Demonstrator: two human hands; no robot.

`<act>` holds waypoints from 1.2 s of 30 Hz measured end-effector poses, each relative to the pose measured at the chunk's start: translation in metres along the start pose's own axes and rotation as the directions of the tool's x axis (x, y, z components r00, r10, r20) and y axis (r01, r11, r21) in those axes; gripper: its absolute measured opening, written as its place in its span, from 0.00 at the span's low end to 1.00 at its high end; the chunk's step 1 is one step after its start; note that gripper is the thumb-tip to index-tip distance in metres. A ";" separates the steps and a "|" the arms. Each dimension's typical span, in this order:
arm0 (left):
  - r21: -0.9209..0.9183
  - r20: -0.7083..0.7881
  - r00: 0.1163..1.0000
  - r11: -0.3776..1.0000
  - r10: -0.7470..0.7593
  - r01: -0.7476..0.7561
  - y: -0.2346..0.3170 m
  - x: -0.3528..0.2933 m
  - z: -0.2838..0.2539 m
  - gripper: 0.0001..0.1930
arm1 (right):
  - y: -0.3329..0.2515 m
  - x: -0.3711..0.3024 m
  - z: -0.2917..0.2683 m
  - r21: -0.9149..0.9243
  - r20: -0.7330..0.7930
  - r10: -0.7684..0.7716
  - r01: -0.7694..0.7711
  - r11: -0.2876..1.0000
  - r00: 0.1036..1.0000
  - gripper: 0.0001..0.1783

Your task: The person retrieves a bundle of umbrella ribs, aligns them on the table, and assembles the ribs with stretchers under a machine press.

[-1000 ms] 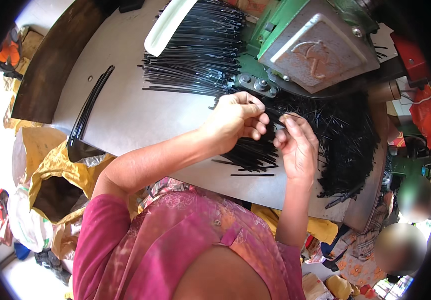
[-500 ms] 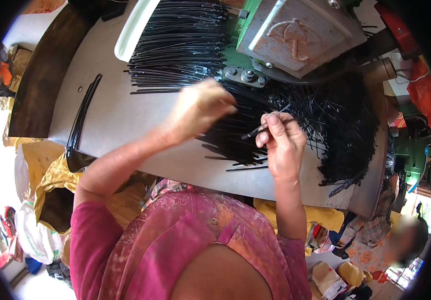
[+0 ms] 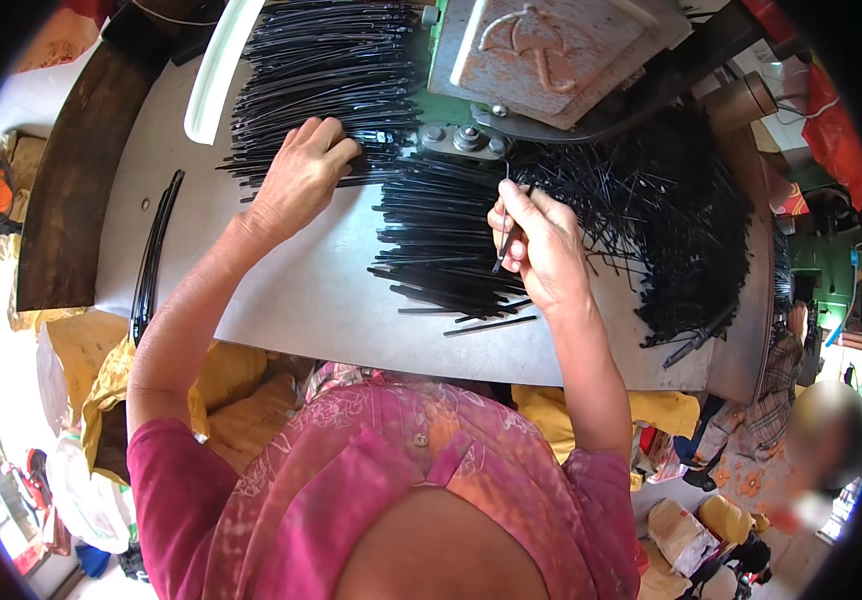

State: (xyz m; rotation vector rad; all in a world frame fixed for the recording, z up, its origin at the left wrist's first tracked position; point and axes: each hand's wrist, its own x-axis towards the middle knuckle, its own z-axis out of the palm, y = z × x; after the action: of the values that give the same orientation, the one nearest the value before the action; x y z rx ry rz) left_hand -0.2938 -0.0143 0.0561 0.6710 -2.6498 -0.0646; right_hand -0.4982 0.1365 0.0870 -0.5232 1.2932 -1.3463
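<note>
My left hand lies at the near edge of a neat pile of long thin black rods, fingers curled down against them. What those fingers pinch, if anything, is hidden. Between thumb and fingers, my right hand grips a thin rod, dark at its near end with a pale metal tip pointing away from me. Just left of this hand a second pile of black rods lies roughly side by side, with a few loose ones at its near edge.
A green machine with a rusty grey metal cover stands at the table's far side. Tangled black rods heap up at right. A small bundle of rods lies at left, near a raised brown rim. Another person is at lower right.
My left hand has moved left, from above the nearer rod pile to the edge of the far-left pile. My right hand has shifted slightly left and away, its rod now more upright in view.
</note>
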 end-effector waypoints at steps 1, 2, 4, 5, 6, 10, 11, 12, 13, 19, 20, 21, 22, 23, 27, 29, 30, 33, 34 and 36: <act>-0.002 0.000 1.000 1.000 0.004 -0.004 -0.001 0.000 -0.001 0.07 | 0.000 0.001 0.000 0.002 0.015 0.007 -0.007 1.000 1.000 0.14; -0.064 -0.034 0.999 0.998 0.014 -0.016 -0.001 0.001 -0.003 0.07 | 0.001 0.001 0.000 0.004 0.029 0.014 -0.014 1.000 0.999 0.14; -0.130 -0.065 0.997 0.991 0.028 -0.036 -0.001 0.003 -0.006 0.06 | -0.001 0.002 -0.002 0.004 0.026 0.014 -0.014 1.000 1.000 0.14; -0.217 -0.103 0.994 0.976 -0.037 0.014 0.000 0.006 -0.008 0.05 | -0.003 0.003 -0.003 -0.011 0.013 0.021 -0.020 1.000 1.000 0.14; -0.305 -0.133 0.986 0.950 -0.105 0.060 0.002 0.008 -0.009 0.04 | -0.004 0.004 -0.004 -0.025 0.000 0.027 -0.027 0.999 1.000 0.14; -0.022 -0.174 0.984 0.999 -0.041 0.038 0.027 0.022 -0.017 0.07 | -0.010 0.017 0.002 -0.053 0.039 0.016 -0.014 0.999 0.999 0.14; -0.039 -0.190 0.980 0.998 -0.055 0.048 0.034 0.025 -0.012 0.07 | -0.010 0.020 0.003 -0.049 0.048 0.009 -0.007 0.999 0.999 0.14; -0.132 -0.170 0.979 0.987 -0.112 0.090 0.041 0.029 -0.010 0.07 | -0.010 0.023 0.003 -0.050 0.041 0.006 -0.004 0.999 0.999 0.14; -0.208 -0.156 0.975 0.971 -0.156 0.122 0.044 0.033 -0.006 0.08 | -0.011 0.026 0.003 -0.043 0.053 0.002 0.000 0.999 0.999 0.14; -0.354 -0.098 0.979 0.925 -0.181 0.136 0.050 0.037 0.003 0.09 | -0.008 0.036 0.003 -0.041 0.077 0.020 -0.017 0.999 0.997 0.14; -0.377 -0.100 0.978 0.917 -0.183 0.133 0.049 0.037 0.004 0.09 | -0.007 0.037 0.002 -0.025 0.089 0.017 -0.015 1.000 0.996 0.14; -0.376 -0.101 0.978 0.917 -0.185 0.135 0.049 0.036 0.005 0.09 | -0.007 0.037 0.001 -0.008 0.102 0.014 -0.013 1.000 0.995 0.14; -0.384 -0.100 0.980 0.915 -0.174 0.124 0.049 0.036 0.006 0.09 | -0.007 0.038 0.001 -0.010 0.104 0.015 -0.014 1.000 0.994 0.14; -0.393 -0.100 0.981 0.913 -0.163 0.112 0.049 0.036 0.006 0.09 | -0.007 0.037 0.001 -0.005 0.106 0.016 -0.016 1.000 0.994 0.14; -0.416 -0.093 0.981 0.902 -0.172 0.119 0.051 0.036 0.008 0.09 | -0.010 0.034 0.005 -0.035 0.099 0.035 -0.032 0.999 0.994 0.14; -0.420 -0.094 0.982 0.901 -0.162 0.108 0.051 0.037 0.008 0.09 | -0.008 0.036 0.003 -0.028 0.097 0.032 -0.029 0.999 0.995 0.14; -0.419 -0.096 0.982 0.901 -0.162 0.108 0.052 0.038 0.008 0.09 | -0.007 0.037 0.003 -0.020 0.093 0.030 -0.028 0.999 0.995 0.14; -0.421 -0.091 0.983 0.901 -0.160 0.107 0.051 0.038 0.011 0.08 | -0.006 0.040 0.002 -0.025 0.103 0.020 -0.017 1.000 0.994 0.14; -0.400 -0.107 0.984 0.912 -0.142 0.088 0.051 0.038 0.013 0.10 | -0.006 0.040 0.002 -0.025 0.104 0.019 -0.016 1.000 0.994 0.14; -0.377 -0.125 0.984 0.924 -0.124 0.068 0.050 0.038 0.012 0.11 | -0.005 0.041 0.003 -0.035 0.084 0.019 -0.016 0.999 0.996 0.13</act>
State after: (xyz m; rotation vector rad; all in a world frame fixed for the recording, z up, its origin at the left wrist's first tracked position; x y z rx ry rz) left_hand -0.3510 0.0114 0.0658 0.6466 -2.3672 -0.5130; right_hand -0.5082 0.0979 0.0775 -0.5853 1.2509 -1.2755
